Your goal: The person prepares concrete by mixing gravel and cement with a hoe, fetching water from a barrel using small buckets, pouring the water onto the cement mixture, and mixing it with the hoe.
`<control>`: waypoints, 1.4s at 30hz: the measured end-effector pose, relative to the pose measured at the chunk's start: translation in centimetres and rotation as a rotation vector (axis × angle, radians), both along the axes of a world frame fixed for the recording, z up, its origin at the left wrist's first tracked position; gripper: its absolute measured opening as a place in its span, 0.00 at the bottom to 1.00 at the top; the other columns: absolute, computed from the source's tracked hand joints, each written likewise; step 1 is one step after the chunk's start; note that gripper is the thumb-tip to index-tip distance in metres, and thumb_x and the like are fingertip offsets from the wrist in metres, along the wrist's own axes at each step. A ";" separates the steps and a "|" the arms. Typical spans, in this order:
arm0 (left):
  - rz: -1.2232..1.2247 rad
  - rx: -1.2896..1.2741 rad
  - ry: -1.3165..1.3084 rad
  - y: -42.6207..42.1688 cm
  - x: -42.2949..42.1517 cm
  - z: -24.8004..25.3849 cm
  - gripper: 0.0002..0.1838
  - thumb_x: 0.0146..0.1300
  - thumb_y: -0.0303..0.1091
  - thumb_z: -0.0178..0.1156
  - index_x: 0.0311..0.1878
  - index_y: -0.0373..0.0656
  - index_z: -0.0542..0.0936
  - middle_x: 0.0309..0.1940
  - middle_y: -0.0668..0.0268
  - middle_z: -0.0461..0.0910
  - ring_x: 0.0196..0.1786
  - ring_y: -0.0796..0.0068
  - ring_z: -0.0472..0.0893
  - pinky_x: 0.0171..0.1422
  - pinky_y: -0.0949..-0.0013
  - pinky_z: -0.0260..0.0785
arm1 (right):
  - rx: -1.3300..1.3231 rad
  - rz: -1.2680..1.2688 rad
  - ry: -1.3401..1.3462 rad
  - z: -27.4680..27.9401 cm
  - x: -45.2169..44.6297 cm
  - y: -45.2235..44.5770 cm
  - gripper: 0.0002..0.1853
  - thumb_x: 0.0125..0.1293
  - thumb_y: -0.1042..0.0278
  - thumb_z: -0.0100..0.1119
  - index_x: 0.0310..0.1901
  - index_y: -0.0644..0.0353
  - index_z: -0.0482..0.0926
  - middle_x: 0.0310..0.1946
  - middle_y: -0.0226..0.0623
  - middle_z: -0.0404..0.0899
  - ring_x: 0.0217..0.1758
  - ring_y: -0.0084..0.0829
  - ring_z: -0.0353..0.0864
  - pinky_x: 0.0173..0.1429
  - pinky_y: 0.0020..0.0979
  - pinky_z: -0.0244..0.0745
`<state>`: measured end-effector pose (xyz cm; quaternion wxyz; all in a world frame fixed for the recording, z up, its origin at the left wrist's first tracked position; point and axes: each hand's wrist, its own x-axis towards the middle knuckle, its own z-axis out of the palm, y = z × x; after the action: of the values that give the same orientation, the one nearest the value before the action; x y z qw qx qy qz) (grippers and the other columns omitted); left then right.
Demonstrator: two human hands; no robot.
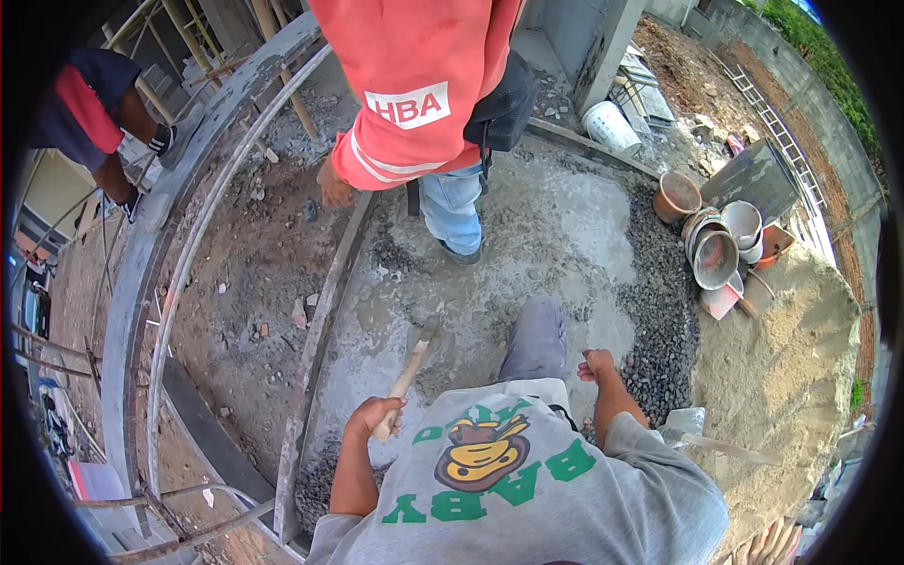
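Note:
My left hand (377,415) is wrapped round the pale wooden handle (411,371) of a tool whose far end rests on wet grey concrete (556,217). To the right, my right hand (596,364) has its fingers curled closed above the concrete; whether anything is in them cannot be made out. My bent knee (535,339) shows between the two hands. Near my right elbow lies a metal-bladed tool (684,421) with a long handle (734,450), by the sand and gravel.
A person in a red top (414,56) stands just ahead. Another person's shoe (179,137) is on the curved ledge at left. Buckets (716,257), a dark drum (751,179) and a sand pile (791,348) are at right. A formwork board (325,348) edges the concrete.

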<state>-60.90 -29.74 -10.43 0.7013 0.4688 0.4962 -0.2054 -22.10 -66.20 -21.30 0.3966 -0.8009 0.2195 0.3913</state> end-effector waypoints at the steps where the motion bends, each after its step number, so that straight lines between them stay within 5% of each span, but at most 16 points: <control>1: 0.000 0.003 0.000 0.0 0.0 -0.1 0.21 0.50 0.46 0.65 0.33 0.34 0.76 0.22 0.59 0.77 0.19 0.67 0.77 0.24 0.66 0.69 | 0.000 -0.002 0.007 -0.1 -0.1 0.0 0.16 0.62 0.64 0.53 0.42 0.71 0.73 0.28 0.48 0.78 0.20 0.41 0.79 0.24 0.39 0.78; 42: -0.014 -0.011 -0.012 0.3 0.6 0.6 0.20 0.52 0.47 0.65 0.32 0.35 0.77 0.20 0.60 0.76 0.18 0.68 0.76 0.23 0.67 0.69 | 0.001 0.054 -0.018 0.7 0.9 0.8 0.17 0.62 0.65 0.52 0.46 0.70 0.72 0.27 0.46 0.79 0.19 0.39 0.79 0.21 0.37 0.77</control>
<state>-60.31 -29.46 -9.79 0.7054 0.4698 0.4874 -0.2101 -21.23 -65.40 -20.60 0.3882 -0.8099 0.1941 0.3945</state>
